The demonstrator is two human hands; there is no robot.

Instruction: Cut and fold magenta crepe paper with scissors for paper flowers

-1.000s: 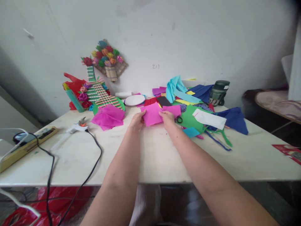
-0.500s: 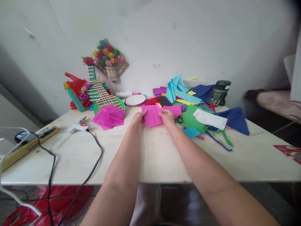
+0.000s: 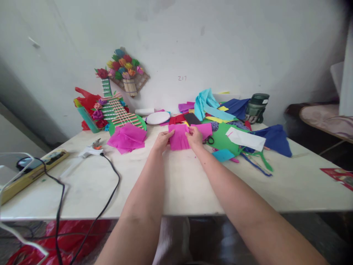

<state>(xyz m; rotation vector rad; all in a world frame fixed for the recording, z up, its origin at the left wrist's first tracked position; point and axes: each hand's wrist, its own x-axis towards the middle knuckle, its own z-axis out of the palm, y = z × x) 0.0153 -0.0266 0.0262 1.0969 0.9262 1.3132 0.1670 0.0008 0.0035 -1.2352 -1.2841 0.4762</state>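
Note:
A piece of pink crepe paper (image 3: 179, 138) is stretched between my two hands, just above the white table. My left hand (image 3: 164, 140) pinches its left edge. On its right side my right hand (image 3: 194, 136) grips it with thumb and fingers. Another pink piece (image 3: 205, 129) lies behind my right hand, and the black scissors handles (image 3: 210, 140) show beside it. A dark phone (image 3: 192, 119) rests just beyond the paper. To the left, a stack of pink paper sheets (image 3: 127, 138) lies in front of a green stringed craft piece (image 3: 121, 112).
A white glue gun (image 3: 92, 149) with a black cord and a yellow power strip (image 3: 52, 159) lie at the left. Several coloured paper scraps, a white strip (image 3: 245, 138) and a dark green bottle (image 3: 256, 108) fill the right. A white oval disc (image 3: 157, 117) sits at the back.
The pink paper in my hands is now more puckered near the middle. My hands have shifted only slightly, still gripping both sides. The camera view has moved a little.

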